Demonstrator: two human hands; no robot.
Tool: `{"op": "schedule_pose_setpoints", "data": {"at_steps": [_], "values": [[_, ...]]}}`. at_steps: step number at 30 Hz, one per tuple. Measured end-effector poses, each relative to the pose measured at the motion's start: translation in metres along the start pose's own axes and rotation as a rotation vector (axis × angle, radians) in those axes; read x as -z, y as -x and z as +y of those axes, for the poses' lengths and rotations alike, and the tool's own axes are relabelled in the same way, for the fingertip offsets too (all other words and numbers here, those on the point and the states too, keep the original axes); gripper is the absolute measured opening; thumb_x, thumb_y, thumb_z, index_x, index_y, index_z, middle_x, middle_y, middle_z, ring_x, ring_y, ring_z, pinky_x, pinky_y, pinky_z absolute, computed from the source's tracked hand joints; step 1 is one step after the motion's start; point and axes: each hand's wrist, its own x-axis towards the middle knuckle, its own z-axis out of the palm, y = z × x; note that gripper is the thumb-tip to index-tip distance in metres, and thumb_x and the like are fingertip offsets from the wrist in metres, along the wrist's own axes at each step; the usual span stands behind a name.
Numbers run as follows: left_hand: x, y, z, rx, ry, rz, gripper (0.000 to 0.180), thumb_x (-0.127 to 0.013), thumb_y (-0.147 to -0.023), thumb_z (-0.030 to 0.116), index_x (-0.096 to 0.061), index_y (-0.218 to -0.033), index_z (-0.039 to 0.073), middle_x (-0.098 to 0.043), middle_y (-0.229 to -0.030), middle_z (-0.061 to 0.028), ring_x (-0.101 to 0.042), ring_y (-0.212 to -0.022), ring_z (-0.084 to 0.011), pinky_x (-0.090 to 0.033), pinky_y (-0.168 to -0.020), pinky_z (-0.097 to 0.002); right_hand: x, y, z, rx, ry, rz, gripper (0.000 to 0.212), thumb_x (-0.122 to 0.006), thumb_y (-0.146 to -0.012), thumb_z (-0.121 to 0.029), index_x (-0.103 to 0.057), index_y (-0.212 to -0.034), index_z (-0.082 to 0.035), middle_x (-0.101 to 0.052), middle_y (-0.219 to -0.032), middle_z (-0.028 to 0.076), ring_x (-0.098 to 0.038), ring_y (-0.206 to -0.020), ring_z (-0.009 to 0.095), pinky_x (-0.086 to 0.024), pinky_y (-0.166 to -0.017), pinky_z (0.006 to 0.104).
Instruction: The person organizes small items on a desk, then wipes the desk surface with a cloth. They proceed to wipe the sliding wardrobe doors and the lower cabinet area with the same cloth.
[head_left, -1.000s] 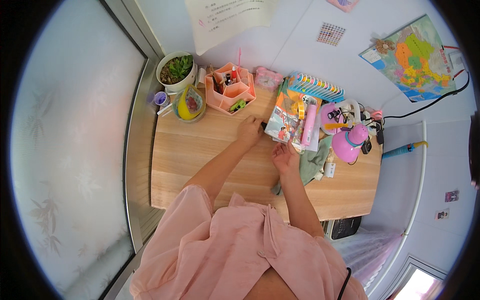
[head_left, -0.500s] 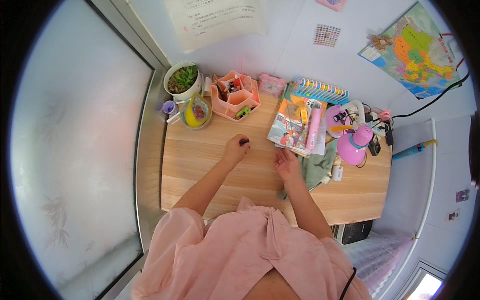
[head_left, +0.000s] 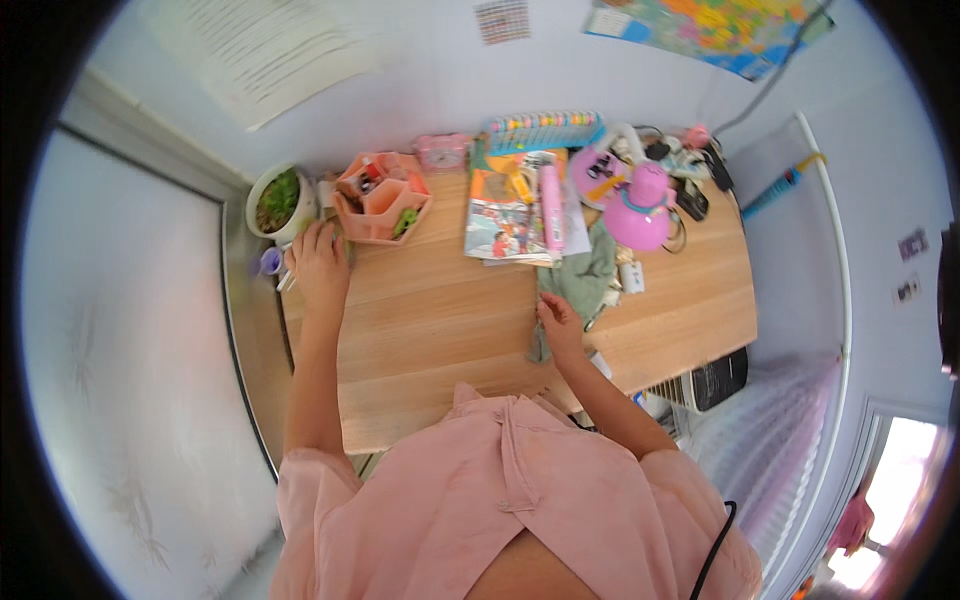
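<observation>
My left hand [head_left: 318, 262] reaches over the small glass bowl [head_left: 347, 252] at the desk's left side. Its fingers are bent and spread, hiding most of the bowl. The small dark thing it held before is not visible now. My right hand [head_left: 562, 325] hovers at the left edge of the crumpled green cloth [head_left: 582, 275], palm inward. Its fingers are loosely curled, with nothing visible between them. Beside my left hand stands a peach hexagonal desk organizer [head_left: 385, 198] with pens, bottles and a green item. A potted plant [head_left: 280, 203] stands just beyond that hand.
Books [head_left: 497, 228] lie at the back middle with a pink tube [head_left: 552, 212] on top. Nearby are a pink clock [head_left: 442, 152], a blue spiral-bound calendar [head_left: 545, 132] and a pink desk lamp [head_left: 638, 215]. A purple-topped cup [head_left: 271, 262] stands at the left edge.
My left hand has moved left and away from me, from mid-desk to the glass bowl. My right hand has drawn back from the books toward the cloth. The view has shifted.
</observation>
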Motion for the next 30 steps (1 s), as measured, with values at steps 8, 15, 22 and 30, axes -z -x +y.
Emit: {"op": "schedule_pose_setpoints", "data": {"at_steps": [8, 15, 22, 30], "values": [[0.001, 0.122, 0.065, -0.153, 0.474, -0.287, 0.008, -0.065, -0.079, 0.007, -0.061, -0.086, 0.008, -0.058, -0.082, -0.0081, -0.054, -0.085, -0.0282, -0.036, -0.083, -0.0439, 0.029, 0.015, 0.006, 0.413, 1.149, 0.237, 0.069, -0.076, -0.070, -0.034, -0.048, -0.127, -0.007, -0.040, -0.138, 0.014, -0.032, -0.132, 0.031, -0.024, -0.106, 0.0530], [0.025, 0.167, 0.072, -0.053, 0.733, -0.640, 0.013, -0.065, -0.083, 0.012, -0.063, -0.095, 0.007, -0.063, -0.092, -0.0089, -0.057, -0.095, -0.0254, -0.041, -0.085, -0.0427, 0.027, 0.014, -0.016, 0.758, 0.826, 0.387, 0.041, -0.067, -0.069, -0.006, -0.059, -0.109, -0.006, -0.058, -0.105, 0.012, -0.053, -0.101, 0.032, -0.039, -0.091, 0.0466], [0.034, 0.135, 0.144, 1.252, 1.822, -0.937, 0.043, -0.067, -0.082, 0.011, -0.052, -0.122, 0.002, -0.062, -0.112, -0.0109, -0.059, -0.102, -0.0237, -0.049, -0.087, -0.0355, -0.023, 0.084, -0.048, 0.913, 0.572, -0.167, 0.045, -0.068, -0.071, -0.013, -0.057, -0.113, -0.003, -0.055, -0.113, 0.017, -0.053, -0.104, 0.035, -0.042, -0.090, 0.0454], [0.030, 0.147, 0.097, 1.143, 1.539, -0.718, 0.046, -0.064, -0.079, 0.007, -0.051, -0.122, -0.003, -0.061, -0.111, -0.0109, -0.060, -0.102, -0.0252, -0.049, -0.089, -0.0357, 0.106, 0.095, 0.008, 0.659, 0.838, 0.172, 0.056, -0.073, -0.072, -0.021, -0.054, -0.121, -0.004, -0.053, -0.117, 0.018, -0.050, -0.111, 0.035, -0.040, -0.094, 0.0438]]}}
